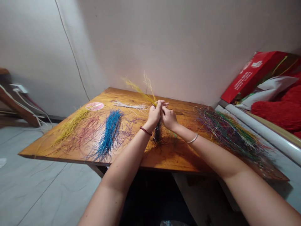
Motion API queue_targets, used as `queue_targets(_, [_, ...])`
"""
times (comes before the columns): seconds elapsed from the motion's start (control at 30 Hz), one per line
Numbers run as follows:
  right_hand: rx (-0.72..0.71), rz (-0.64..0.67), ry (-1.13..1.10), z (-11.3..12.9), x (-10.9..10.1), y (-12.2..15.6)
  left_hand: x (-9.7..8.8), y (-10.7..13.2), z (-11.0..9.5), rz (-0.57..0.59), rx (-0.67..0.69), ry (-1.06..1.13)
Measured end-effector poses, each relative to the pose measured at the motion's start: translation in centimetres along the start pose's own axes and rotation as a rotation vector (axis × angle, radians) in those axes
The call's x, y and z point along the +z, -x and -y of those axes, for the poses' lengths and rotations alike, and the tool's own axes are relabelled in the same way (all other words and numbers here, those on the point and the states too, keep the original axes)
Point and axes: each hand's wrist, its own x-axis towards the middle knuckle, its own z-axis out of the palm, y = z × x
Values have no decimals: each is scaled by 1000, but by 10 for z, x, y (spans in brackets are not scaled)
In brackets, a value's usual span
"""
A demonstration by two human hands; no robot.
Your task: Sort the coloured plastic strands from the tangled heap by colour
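My left hand (155, 114) is closed round a loose bundle of thin yellow wire-like strands (141, 90), which fan up and to the left above the table. Pressed against it is my right hand (168, 117), with its fingers bent in; what they pinch is hidden. A few paler strands (148, 82) stick up from the same grip. Partly behind my wrists lies a dark bundle of strands (158, 131). To the left are a blue bundle (109, 133), thin red strands (88, 130) and a yellow pile (72, 124). White strands (131, 106) lie farther back.
A large tangled multicoloured pile (230, 135) covers the right of the wooden table (178, 160). A pink round sticker (94, 106) is at the back left. The wall stands behind. Beyond the right edge are a white roll (265, 127), a red box (244, 77) and red fabric (277, 114).
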Motion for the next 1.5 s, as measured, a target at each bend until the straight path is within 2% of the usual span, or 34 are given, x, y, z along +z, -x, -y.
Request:
queue_targets(0.1, [-35, 54, 30, 4, -5, -2, 1, 0, -1, -94, 19, 29])
queue_targets(0.23, [-131, 70, 66, 9, -32, 1, -3, -4, -12, -184, -17, 202])
queue_targets(0.33, [-122, -92, -13, 3, -56, 6, -13, -9, -24, -243, -54, 438])
queue_targets(0.43, [-17, -287, -125, -19, -66, 13, -27, -14, -33, -224, -110, 617])
queue_targets(0.53, [128, -335, -210, -48, -56, 25, -38, -17, -36, -190, -163, 706])
queue_targets(0.63, [265, -230, -180, -70, -34, 41, -43, -18, -37, -187, -199, 743])
queue_targets(0.77, [371, -69, -76, -83, -12, 59, -44, -18, -34, -195, -219, 773])
queue_targets(0.93, [409, 58, 4, -87, -8, 68, -45, -21, -27, -194, -245, 795])
queue_targets(1.1, [365, 179, 44, -82, 3, 71, -44, -22, -21, -192, -260, 787])
queue_targets(1.27, [374, 200, 92, -78, 12, 72, -40, -19, -21, -189, -294, 755])
queue_targets(1.5, [382, 234, 123, -74, 15, 75, -37, -18, -20, -194, -308, 718])
